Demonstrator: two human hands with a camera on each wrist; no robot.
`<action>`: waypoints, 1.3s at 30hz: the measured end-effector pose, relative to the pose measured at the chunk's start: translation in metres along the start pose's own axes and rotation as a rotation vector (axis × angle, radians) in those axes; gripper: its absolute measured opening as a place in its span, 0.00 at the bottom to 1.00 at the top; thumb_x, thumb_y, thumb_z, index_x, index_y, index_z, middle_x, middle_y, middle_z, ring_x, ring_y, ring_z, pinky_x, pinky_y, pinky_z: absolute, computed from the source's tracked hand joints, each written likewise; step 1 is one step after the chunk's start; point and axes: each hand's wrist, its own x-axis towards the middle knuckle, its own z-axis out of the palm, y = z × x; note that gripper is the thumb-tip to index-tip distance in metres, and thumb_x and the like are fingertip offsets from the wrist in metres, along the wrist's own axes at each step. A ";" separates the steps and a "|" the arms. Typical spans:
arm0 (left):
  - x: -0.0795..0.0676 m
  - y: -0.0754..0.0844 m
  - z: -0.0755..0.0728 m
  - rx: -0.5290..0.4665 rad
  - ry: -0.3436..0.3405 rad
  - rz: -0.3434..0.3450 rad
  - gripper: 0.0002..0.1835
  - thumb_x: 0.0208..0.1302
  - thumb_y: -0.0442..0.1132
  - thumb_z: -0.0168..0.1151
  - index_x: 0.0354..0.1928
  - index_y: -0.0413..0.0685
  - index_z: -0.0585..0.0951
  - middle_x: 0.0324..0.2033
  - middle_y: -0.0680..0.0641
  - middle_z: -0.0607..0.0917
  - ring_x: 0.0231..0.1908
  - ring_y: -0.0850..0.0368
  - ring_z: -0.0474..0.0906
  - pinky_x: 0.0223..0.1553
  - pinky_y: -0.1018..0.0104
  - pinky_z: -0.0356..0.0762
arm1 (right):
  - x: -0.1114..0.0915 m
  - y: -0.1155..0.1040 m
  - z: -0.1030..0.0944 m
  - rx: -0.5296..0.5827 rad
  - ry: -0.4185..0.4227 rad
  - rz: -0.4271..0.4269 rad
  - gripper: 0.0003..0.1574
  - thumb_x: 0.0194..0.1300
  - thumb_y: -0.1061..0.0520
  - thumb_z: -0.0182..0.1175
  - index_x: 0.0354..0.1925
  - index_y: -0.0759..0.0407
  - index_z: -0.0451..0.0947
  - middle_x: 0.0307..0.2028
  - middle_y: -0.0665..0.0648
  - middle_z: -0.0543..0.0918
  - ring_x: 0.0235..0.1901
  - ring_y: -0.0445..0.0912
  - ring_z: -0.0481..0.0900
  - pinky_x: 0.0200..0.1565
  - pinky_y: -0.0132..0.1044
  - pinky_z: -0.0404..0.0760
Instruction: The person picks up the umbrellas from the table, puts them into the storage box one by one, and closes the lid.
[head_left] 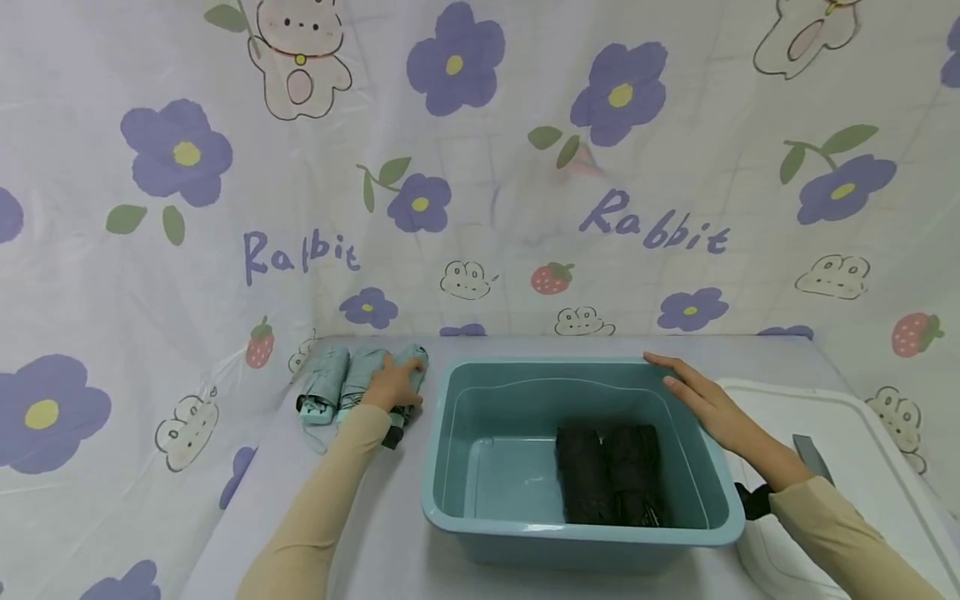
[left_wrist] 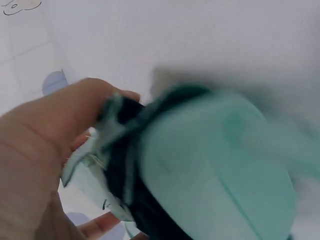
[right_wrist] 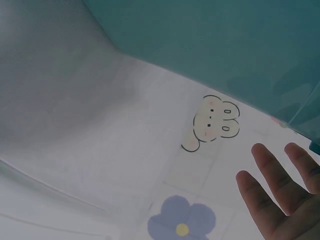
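Note:
Three light green folded umbrellas lie side by side at the back left of the table. My left hand [head_left: 393,385] is over the rightmost umbrella [head_left: 411,357], thumb and fingers round its sides. Close up in the left wrist view, the pale mint end of this umbrella [left_wrist: 215,165] is blurred, with dark fabric beside it. The left umbrella [head_left: 325,375] and the middle umbrella [head_left: 362,371] are just left of that hand. My right hand [head_left: 708,404] rests with straight fingers on the right rim of a blue-green plastic bin [head_left: 585,533].
Two black rolled bundles, like folded umbrellas [head_left: 633,467], lie in the bin's right half. A white lid [head_left: 862,467] lies on the table to the right, partly under my right forearm. A patterned curtain [head_left: 510,167] stands behind the table.

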 end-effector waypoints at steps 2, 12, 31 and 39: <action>0.000 -0.001 0.002 -0.005 0.005 0.003 0.30 0.56 0.45 0.65 0.61 0.58 0.68 0.67 0.26 0.41 0.55 0.19 0.58 0.45 0.35 0.69 | -0.001 -0.001 0.000 0.001 -0.003 -0.001 0.28 0.76 0.53 0.34 0.71 0.54 0.51 0.67 0.66 0.58 0.62 0.67 0.61 0.51 0.68 0.64; -0.001 -0.003 0.006 -0.092 0.058 0.001 0.29 0.55 0.44 0.67 0.59 0.53 0.70 0.66 0.25 0.41 0.34 0.35 0.70 0.31 0.50 0.72 | -0.004 -0.002 0.002 -0.009 -0.004 0.021 0.28 0.76 0.52 0.35 0.71 0.52 0.51 0.67 0.66 0.58 0.62 0.67 0.60 0.51 0.67 0.63; -0.007 -0.022 0.007 -0.401 0.140 0.040 0.27 0.55 0.47 0.65 0.56 0.56 0.67 0.56 0.32 0.50 0.29 0.47 0.68 0.27 0.60 0.67 | -0.002 -0.009 -0.001 -0.019 -0.017 0.030 0.28 0.75 0.55 0.36 0.71 0.53 0.51 0.67 0.67 0.59 0.59 0.67 0.64 0.48 0.68 0.67; -0.019 -0.022 -0.005 -0.436 0.141 0.070 0.27 0.57 0.48 0.64 0.58 0.55 0.67 0.59 0.32 0.49 0.40 0.42 0.67 0.33 0.55 0.69 | -0.002 -0.005 -0.001 -0.017 -0.013 0.032 0.28 0.75 0.55 0.37 0.70 0.54 0.52 0.67 0.67 0.59 0.60 0.67 0.63 0.49 0.69 0.65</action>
